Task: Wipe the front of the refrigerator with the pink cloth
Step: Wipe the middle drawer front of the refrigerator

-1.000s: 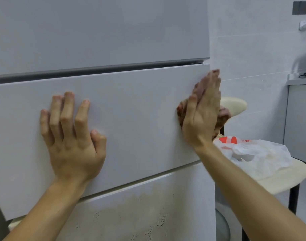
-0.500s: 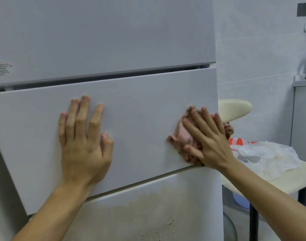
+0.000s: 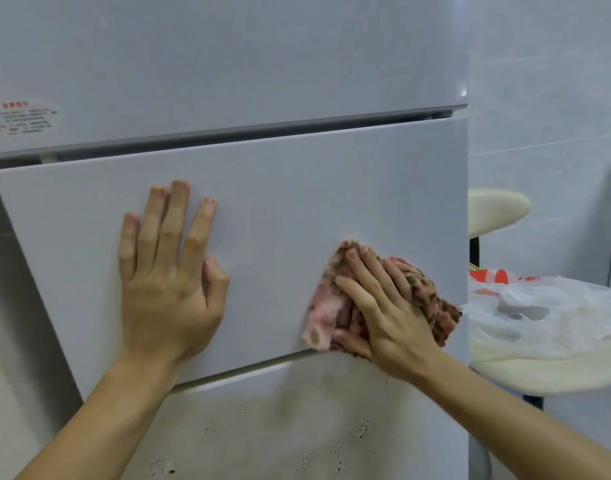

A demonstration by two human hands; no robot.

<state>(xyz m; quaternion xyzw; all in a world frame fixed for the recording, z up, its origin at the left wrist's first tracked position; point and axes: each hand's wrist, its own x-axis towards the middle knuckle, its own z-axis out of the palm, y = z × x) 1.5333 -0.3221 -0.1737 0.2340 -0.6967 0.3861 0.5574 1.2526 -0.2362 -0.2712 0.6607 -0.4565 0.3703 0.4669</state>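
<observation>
The left hand (image 3: 165,282) lies flat on the middle panel of the refrigerator (image 3: 280,188), fingers straight and slightly spread, holding nothing. The right hand (image 3: 383,306) presses the pink cloth (image 3: 323,313) against the same panel near its lower right corner, fingers extended over the crumpled, dirt-flecked fabric rather than curled round it. Below, the bottom panel (image 3: 280,427) shows brownish stains and dark specks. A red-printed sticker (image 3: 20,119) sits on the upper door. To the right stands a cream-coloured chair (image 3: 498,375) carrying a plastic bag (image 3: 546,306), with a tiled wall (image 3: 539,81) behind.
</observation>
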